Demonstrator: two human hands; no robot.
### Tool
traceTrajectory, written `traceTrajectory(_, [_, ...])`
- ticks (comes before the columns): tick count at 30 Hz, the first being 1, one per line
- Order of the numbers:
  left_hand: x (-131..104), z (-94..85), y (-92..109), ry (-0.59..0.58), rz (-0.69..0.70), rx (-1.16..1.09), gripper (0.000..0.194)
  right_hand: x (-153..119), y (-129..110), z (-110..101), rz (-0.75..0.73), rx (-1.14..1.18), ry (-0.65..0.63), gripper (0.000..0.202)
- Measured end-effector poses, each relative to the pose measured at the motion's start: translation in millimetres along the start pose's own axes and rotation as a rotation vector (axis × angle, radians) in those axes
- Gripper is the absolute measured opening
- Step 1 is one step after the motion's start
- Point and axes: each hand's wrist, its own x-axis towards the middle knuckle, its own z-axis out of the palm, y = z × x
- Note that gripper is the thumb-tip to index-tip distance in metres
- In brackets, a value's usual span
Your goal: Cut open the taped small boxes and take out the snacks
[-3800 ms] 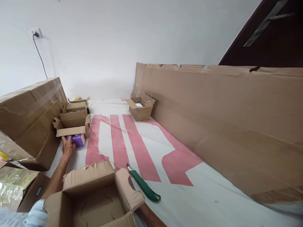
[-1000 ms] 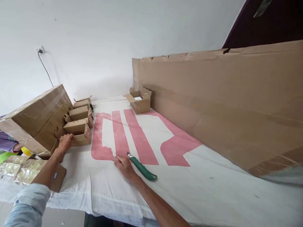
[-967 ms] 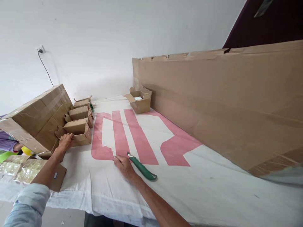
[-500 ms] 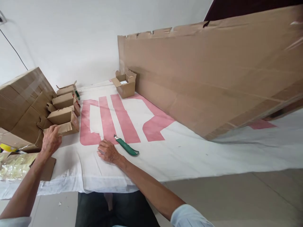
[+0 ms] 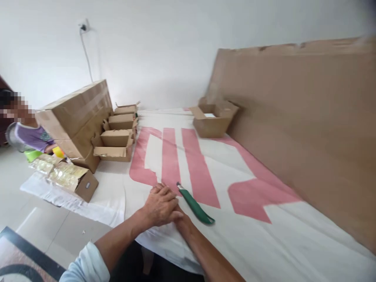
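My left hand (image 5: 161,205) lies over my right hand on the white cloth, near the table's front edge. Its fingers are bent loosely across the other hand, and no object shows in it. Of my right hand (image 5: 178,216) only the wrist side and a little of the fingers show; the rest is covered. Just right of both hands lies a green-handled knife (image 5: 196,205), touched by neither. Small open cartons (image 5: 114,152) stand in a row at the left, beyond my hands. Another open carton (image 5: 213,124) with something white inside stands further back.
A large cardboard sheet or box (image 5: 308,117) fills the right side. Taped boxes (image 5: 79,121) are stacked at the left, with a plastic-wrapped carton (image 5: 69,176) before them. A person (image 5: 32,133) in purple is at the far left.
My left hand has left the carton at the left and come to rest on my right hand. The view has turned left, bringing the person and wall socket into sight.
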Motion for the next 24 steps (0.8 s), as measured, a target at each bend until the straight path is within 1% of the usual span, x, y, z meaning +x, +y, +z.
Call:
traceTrajectory(2, [1.4,0.6,-3.6,-0.028,-0.072,0.011,0.043,1.7,5.0,-10.0,-0.049,0.131,0.026,0.027])
traceTrajectory(3, [0.4,-0.6,-6.5,-0.043,-0.118,0.009,0.044,5.2,7.3,-16.5,-0.057,0.1,-0.072,0.025])
traceTrajectory(5, [-3.9,-4.2,-12.3,-0.065,-0.227,-0.001,0.045,14.2,9.6,-29.2,-0.053,0.064,-0.174,0.016])
traceTrajectory(7, [-13.0,-8.4,-18.3,-0.062,-0.339,-0.018,0.044,22.3,7.8,-38.3,-0.058,-0.006,-0.268,0.005])
traceTrajectory(8, [-20.4,-11.3,-21.6,-0.052,-0.387,-0.03,0.043,25.2,5.7,-41.2,-0.067,-0.074,-0.308,0.004])
traceTrajectory(10, [-42.8,-21.2,-30.4,-0.008,-0.452,-0.057,0.044,28.4,0.8,-43.9,-0.092,-0.254,-0.35,0.011])
traceTrajectory(12, [-75.7,-40.5,-43.1,0.079,-0.482,-0.075,0.054,29.4,-3.0,-43.9,-0.114,-0.4,-0.344,0.021])
traceTrajectory(13, [-95.1,-54.3,-51.4,0.122,-0.488,-0.08,0.062,29.6,-4.3,-43.4,-0.123,-0.431,-0.332,0.023])
traceTrajectory(14, [-115.4,-70.6,-61.0,0.152,-0.504,-0.077,0.072,29.8,-5.2,-42.9,-0.129,-0.446,-0.324,0.024])
traceTrajectory(16, [-155.3,-107.6,-83.4,0.163,-0.57,-0.029,0.093,30.3,-6.4,-42.3,-0.144,-0.453,-0.32,0.025])
traceTrajectory(17, [-173.4,-126.3,-95.2,0.144,-0.625,0.009,0.102,30.6,-6.8,-42.4,-0.157,-0.449,-0.318,0.024])
traceTrajectory(18, [-189.3,-143.6,-106.8,0.098,-0.672,0.038,0.111,30.6,-7.1,-42.6,-0.17,-0.442,-0.315,0.024])
traceTrajectory(20, [-213.9,-171.0,-127.4,-0.043,-0.759,0.079,0.127,29.9,-6.8,-43.8,-0.198,-0.422,-0.307,0.023])
traceTrajectory(22, [-228.6,-186.2,-144.2,-0.213,-0.801,0.1,0.136,27.8,-3.8,-45.6,-0.223,-0.406,-0.296,0.023])
traceTrajectory(24, [-235.4,-190.6,-158.1,-0.349,-0.804,0.095,0.141,25.0,2.3,-47.7,-0.243,-0.392,-0.295,0.023])
